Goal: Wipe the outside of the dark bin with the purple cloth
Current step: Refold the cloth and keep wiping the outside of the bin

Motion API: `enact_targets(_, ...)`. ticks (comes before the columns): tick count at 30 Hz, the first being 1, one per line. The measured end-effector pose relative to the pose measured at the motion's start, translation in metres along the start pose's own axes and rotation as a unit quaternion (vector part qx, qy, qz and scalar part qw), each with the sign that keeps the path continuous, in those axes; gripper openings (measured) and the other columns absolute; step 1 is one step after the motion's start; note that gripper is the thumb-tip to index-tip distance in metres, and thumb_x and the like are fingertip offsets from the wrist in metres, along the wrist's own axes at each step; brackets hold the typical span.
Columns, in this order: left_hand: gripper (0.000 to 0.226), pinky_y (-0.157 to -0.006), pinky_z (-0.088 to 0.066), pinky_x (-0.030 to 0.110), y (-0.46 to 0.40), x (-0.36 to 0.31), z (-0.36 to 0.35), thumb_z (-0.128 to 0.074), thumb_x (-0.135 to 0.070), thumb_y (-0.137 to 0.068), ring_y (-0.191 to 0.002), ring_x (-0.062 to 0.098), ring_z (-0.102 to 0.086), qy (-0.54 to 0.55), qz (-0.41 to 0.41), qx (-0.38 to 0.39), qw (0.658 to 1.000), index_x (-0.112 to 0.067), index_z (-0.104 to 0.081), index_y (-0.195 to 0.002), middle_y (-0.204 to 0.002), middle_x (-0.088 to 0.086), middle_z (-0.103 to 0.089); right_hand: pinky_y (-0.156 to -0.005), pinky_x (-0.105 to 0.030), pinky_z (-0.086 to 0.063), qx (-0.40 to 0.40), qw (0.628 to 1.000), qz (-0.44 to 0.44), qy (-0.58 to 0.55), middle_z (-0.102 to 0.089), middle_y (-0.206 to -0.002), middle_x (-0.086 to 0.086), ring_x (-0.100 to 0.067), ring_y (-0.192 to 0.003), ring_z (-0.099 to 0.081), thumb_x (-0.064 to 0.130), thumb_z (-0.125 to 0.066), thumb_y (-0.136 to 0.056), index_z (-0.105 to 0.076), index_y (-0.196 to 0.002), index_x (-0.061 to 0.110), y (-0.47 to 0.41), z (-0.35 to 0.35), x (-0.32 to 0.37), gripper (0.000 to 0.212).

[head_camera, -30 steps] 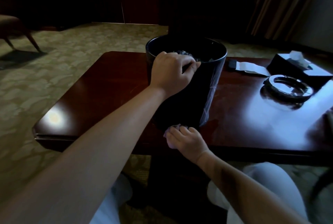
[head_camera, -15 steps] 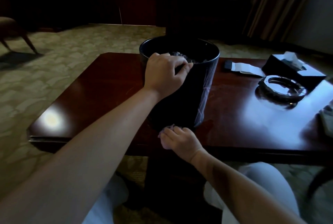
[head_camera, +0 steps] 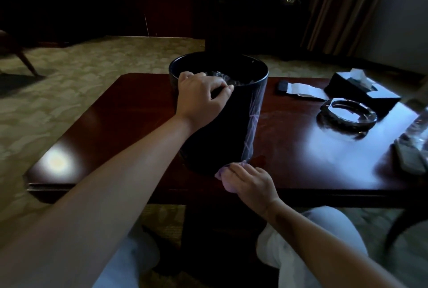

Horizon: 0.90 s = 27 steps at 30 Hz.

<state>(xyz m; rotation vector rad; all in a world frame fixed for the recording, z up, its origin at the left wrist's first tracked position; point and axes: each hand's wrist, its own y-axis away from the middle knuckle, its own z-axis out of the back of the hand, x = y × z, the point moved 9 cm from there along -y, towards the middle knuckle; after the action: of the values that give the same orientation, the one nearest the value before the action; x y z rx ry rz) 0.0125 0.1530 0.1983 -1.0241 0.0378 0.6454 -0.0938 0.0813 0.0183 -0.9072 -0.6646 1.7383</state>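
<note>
While the dark bin [head_camera: 222, 125] stands upright on the glossy red-brown counter [head_camera: 129, 111], the left hand [head_camera: 200, 100] grips its near rim, fingers curled over the edge beside the clear liner [head_camera: 222, 77]. The right hand [head_camera: 251, 183] presses the purple cloth [head_camera: 225, 180] against the base of the bin's outer wall, fingers curled round the bunched fabric (only part of it shows past the knuckles). To the right on the counter lie a glass ashtray [head_camera: 347, 114], a dark tissue box [head_camera: 361, 89] and a flat white-and-black item [head_camera: 301, 89], all well apart from the bin.
</note>
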Motion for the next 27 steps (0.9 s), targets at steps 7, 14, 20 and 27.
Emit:
enact_targets(7,0.048,-0.073,-0.04,0.038,-0.007,0.008,0.006,-0.048,-0.041,-0.088,-0.042,-0.004,-0.034,0.008,0.004,0.013,1.0,-0.029,-0.031,-0.045,-0.038,-0.011,-0.029,-0.058,-0.017,-0.044,-0.065,0.927,-0.334,-0.158,-0.069,-0.091,0.004,-0.011,-0.073,-0.065,0.039,-0.059,-0.086,-0.065,-0.093,0.019,-0.007,0.04,-0.027,0.022)
enact_targets(14,0.053,-0.061,-0.033,0.032,-0.012,0.011,0.003,-0.047,-0.043,-0.088,-0.036,0.006,-0.036,-0.005,0.014,0.045,0.999,-0.023,-0.028,-0.043,-0.036,-0.007,-0.029,-0.066,-0.01,-0.032,-0.136,0.863,-0.432,-0.224,-0.069,-0.096,-0.005,-0.015,-0.082,-0.062,0.021,-0.071,-0.075,-0.067,-0.102,0.009,-0.064,0.078,-0.068,0.03)
enact_targets(20,0.046,-0.057,-0.023,0.032,-0.009,0.014,0.002,-0.043,-0.031,-0.086,-0.038,0.009,-0.037,0.043,0.05,0.074,0.995,-0.02,-0.026,-0.045,-0.038,-0.006,-0.028,-0.053,-0.011,-0.025,-0.152,0.831,-0.499,-0.195,-0.068,-0.099,-0.002,-0.017,-0.083,-0.063,0.022,-0.068,-0.084,-0.065,-0.107,0.014,-0.097,0.093,-0.092,0.025)
enact_targets(27,0.047,-0.066,-0.025,0.032,-0.008,0.017,0.003,-0.045,-0.024,-0.084,-0.04,0.005,-0.038,0.032,0.039,0.051,0.997,-0.021,-0.022,-0.044,-0.035,-0.003,-0.026,-0.059,-0.024,-0.031,-0.008,0.86,-0.475,-0.187,-0.062,-0.098,0.004,-0.02,-0.085,-0.062,0.037,-0.062,-0.088,-0.062,-0.107,0.026,-0.102,0.065,-0.066,0.022)
